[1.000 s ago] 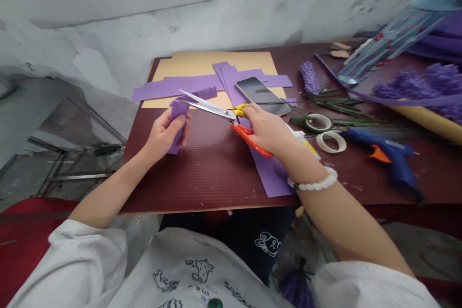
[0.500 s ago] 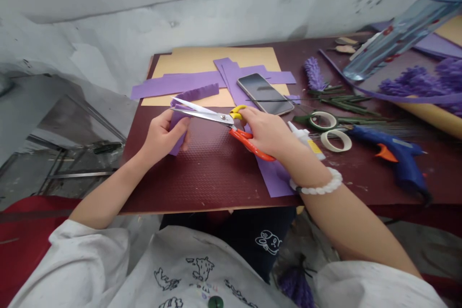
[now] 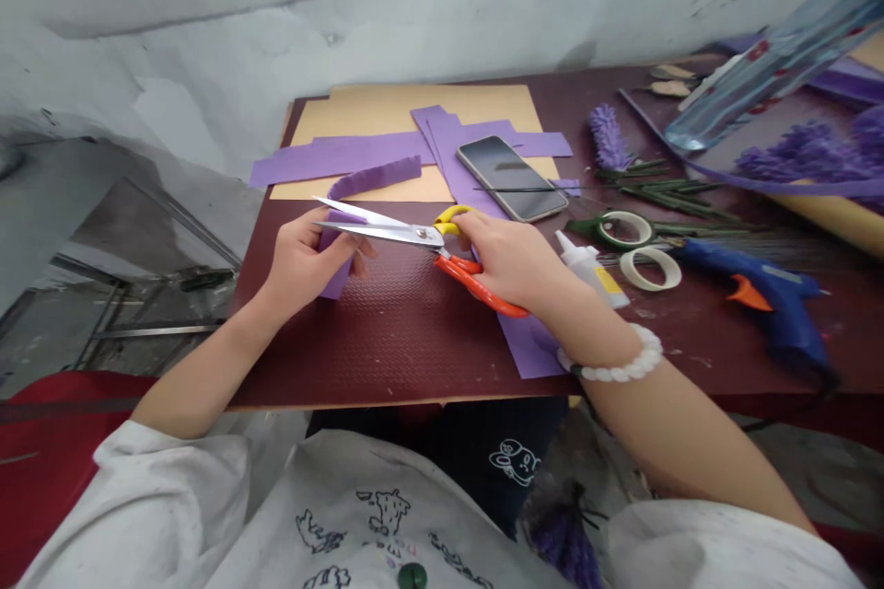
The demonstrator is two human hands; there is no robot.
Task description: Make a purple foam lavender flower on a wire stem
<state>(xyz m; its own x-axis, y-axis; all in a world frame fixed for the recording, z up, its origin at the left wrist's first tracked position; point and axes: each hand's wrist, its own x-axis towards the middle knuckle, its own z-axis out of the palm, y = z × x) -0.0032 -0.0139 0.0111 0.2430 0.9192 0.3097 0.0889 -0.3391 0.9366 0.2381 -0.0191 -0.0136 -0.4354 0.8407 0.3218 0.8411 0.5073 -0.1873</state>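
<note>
- Scissors (image 3: 423,235), yellow and red handles, held in the right hand (image 3: 515,253); fingers wrapped round the grips, blades parted by a narrow gap and pointing left.
- Left hand (image 3: 304,253) closed on a purple strip (image 3: 335,274), thumb pressed near its upper edge. One end hangs below the grip; the other bends away behind the blades, out over the tan board (image 3: 359,115).
- Blades cross the strip just above the left thumb. Cannot tell whether they bite the material or only lie over it. Free length looks ridged, possibly slit; too small to confirm.
- Step in hand, as judged: snipping into the strip, one cut at a time.
- Next move would seem to call for closing the blades with the strip held taut and the left fingertips kept clear.
- Nearby on the worktop (image 3: 401,340): phone (image 3: 511,177) lying over flat purple strips (image 3: 359,154); glue bottle (image 3: 592,271) just beyond the right wrist; glue gun (image 3: 766,285) further right.
</note>
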